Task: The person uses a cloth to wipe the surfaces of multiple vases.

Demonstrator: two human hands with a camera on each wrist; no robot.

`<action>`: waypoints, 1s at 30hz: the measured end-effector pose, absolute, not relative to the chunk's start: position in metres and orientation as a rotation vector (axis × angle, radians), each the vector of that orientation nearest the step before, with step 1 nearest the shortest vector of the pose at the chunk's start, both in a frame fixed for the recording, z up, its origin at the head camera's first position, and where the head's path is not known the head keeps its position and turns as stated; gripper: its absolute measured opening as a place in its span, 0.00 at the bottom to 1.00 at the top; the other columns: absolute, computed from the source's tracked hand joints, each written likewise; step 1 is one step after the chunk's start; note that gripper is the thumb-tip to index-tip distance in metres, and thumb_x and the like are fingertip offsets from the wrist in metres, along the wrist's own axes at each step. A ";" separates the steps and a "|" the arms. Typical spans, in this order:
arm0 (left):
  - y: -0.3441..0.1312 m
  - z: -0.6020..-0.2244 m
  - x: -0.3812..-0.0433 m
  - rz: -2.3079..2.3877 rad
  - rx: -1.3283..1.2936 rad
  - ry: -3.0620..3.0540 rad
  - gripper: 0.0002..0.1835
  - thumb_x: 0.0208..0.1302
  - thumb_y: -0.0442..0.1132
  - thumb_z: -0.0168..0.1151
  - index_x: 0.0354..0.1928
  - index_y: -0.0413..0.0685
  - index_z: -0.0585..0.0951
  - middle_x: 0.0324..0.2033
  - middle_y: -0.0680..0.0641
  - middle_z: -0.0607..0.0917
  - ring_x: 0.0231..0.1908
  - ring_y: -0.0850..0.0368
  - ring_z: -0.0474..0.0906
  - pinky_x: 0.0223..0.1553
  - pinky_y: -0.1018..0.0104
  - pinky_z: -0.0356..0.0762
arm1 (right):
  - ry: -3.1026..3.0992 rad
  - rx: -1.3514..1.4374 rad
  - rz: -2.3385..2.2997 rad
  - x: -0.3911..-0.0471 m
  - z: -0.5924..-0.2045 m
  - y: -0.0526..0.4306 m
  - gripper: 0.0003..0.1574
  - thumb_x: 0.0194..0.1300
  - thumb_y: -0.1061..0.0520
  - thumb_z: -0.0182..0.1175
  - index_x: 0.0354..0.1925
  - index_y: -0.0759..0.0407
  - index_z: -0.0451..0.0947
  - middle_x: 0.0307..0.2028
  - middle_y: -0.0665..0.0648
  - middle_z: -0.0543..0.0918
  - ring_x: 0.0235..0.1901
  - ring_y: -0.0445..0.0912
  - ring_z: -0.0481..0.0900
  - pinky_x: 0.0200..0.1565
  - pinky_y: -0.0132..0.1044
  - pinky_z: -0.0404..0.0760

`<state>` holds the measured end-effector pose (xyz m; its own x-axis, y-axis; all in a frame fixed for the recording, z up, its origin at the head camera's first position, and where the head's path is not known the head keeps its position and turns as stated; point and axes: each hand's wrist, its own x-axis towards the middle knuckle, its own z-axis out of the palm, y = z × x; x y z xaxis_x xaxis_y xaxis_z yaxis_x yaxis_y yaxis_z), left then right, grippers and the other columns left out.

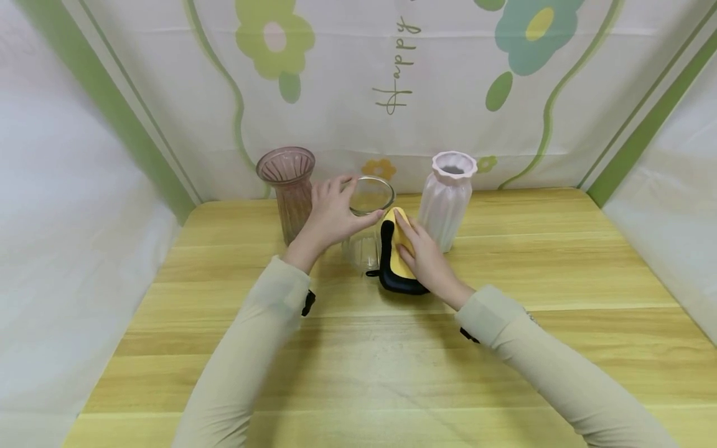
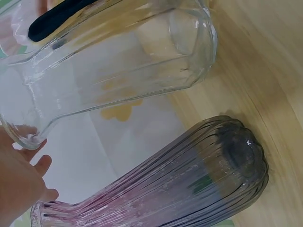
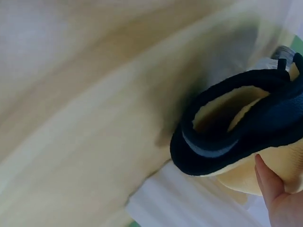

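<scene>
My left hand (image 1: 333, 213) holds the rim of a clear glass vase (image 1: 363, 252), thumb at the near side and fingers at the far left. The vase stands upright on the table. In my right hand (image 1: 430, 262) is a yellow mitt with black edging (image 1: 401, 264), pinched between thumb and fingers and pressed against the vase's right side. The right wrist view shows the mitt's opening (image 3: 227, 111) and a small black loop. Close by on the left is a ribbed purple-pink glass vase (image 2: 156, 184), behind my left hand.
A white pleated vase (image 1: 445, 208) with a scalloped rim stands just right of the mitt, near the back. The wooden table (image 1: 358, 373) meets a flower-printed cloth backdrop (image 1: 336, 124) behind the vases. White cloth walls rise on both sides.
</scene>
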<state>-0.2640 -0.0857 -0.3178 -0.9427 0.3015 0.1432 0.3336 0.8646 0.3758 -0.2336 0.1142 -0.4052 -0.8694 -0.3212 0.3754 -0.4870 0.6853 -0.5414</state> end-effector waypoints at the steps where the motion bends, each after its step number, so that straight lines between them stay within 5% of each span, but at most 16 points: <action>1: -0.086 -0.317 -0.264 -0.617 -0.510 -2.961 0.49 0.59 0.67 0.54 0.73 0.41 0.57 0.71 0.42 0.59 0.71 0.41 0.51 0.72 0.39 0.35 | -2.633 0.652 0.965 -0.234 -0.403 0.113 0.41 0.67 0.63 0.56 0.74 0.56 0.52 0.65 0.70 0.67 0.63 0.64 0.69 0.62 0.55 0.71; 10: -0.089 -0.315 -0.266 -0.663 -0.565 -3.015 0.47 0.60 0.62 0.53 0.74 0.44 0.53 0.74 0.42 0.54 0.73 0.40 0.45 0.72 0.37 0.33 | -2.642 0.619 0.985 -0.232 -0.393 0.110 0.42 0.68 0.61 0.56 0.74 0.53 0.50 0.67 0.70 0.64 0.63 0.65 0.68 0.62 0.56 0.71; 19: -0.085 -0.318 -0.263 -0.721 -0.527 -2.993 0.51 0.59 0.67 0.54 0.75 0.45 0.50 0.74 0.43 0.49 0.74 0.43 0.42 0.72 0.39 0.29 | -2.687 0.615 0.925 -0.232 -0.406 0.113 0.41 0.67 0.62 0.57 0.74 0.54 0.53 0.66 0.70 0.65 0.58 0.66 0.74 0.57 0.55 0.76; 30: -0.083 -0.320 -0.262 -0.650 -0.481 -2.948 0.47 0.60 0.67 0.53 0.73 0.45 0.56 0.71 0.41 0.57 0.72 0.43 0.48 0.69 0.33 0.25 | -2.715 0.630 0.873 -0.232 -0.413 0.116 0.41 0.67 0.62 0.57 0.73 0.55 0.53 0.65 0.70 0.66 0.56 0.65 0.75 0.54 0.54 0.78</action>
